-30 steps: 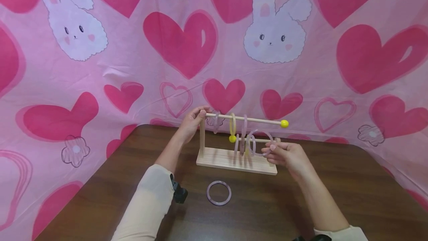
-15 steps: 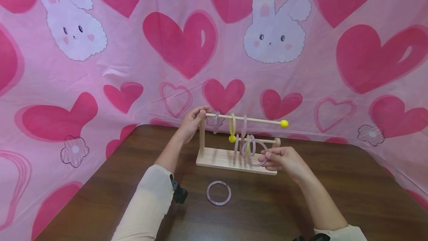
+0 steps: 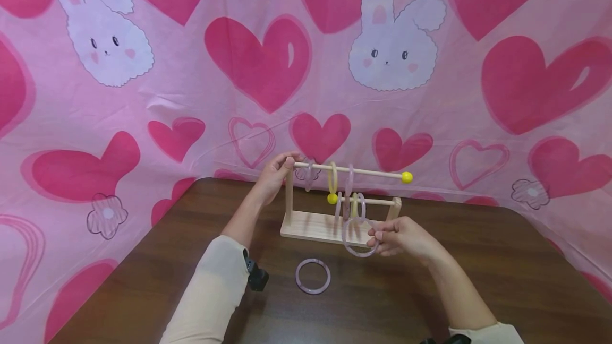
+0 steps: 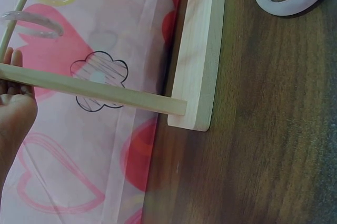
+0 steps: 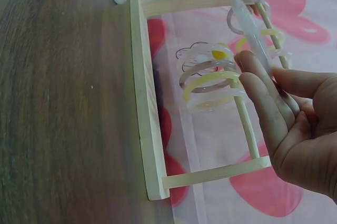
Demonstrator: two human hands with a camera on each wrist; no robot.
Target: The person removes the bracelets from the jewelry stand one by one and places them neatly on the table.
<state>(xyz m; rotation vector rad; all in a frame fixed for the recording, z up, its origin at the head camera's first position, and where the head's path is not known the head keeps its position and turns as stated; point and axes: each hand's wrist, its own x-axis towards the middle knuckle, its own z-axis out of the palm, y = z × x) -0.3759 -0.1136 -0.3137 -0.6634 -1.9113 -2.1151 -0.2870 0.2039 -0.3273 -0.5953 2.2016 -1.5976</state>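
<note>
My left hand [image 3: 275, 178] holds the rack [image 3: 313, 225] — my right hand [image 3: 405, 238] pinches a bangle [image 3: 356, 254], which a loose grip could drop.

Pink backdrop [image 3: 330, 94], printed with deeper-pink hearts [image 3: 272, 68] and white rabbits [image 3: 393, 65]; dark brown counter [image 3: 373, 301], grain-streaked; pale-wood rack [image 3: 311, 225], end balls [image 3: 407, 177] yellow. The held ring [image 5: 251, 34] looks translucent lilac-white, though the wrist view is hazy; the loose ring [image 3: 313, 293] is mauve, the sleeves [image 3: 205, 285] cream.
</note>
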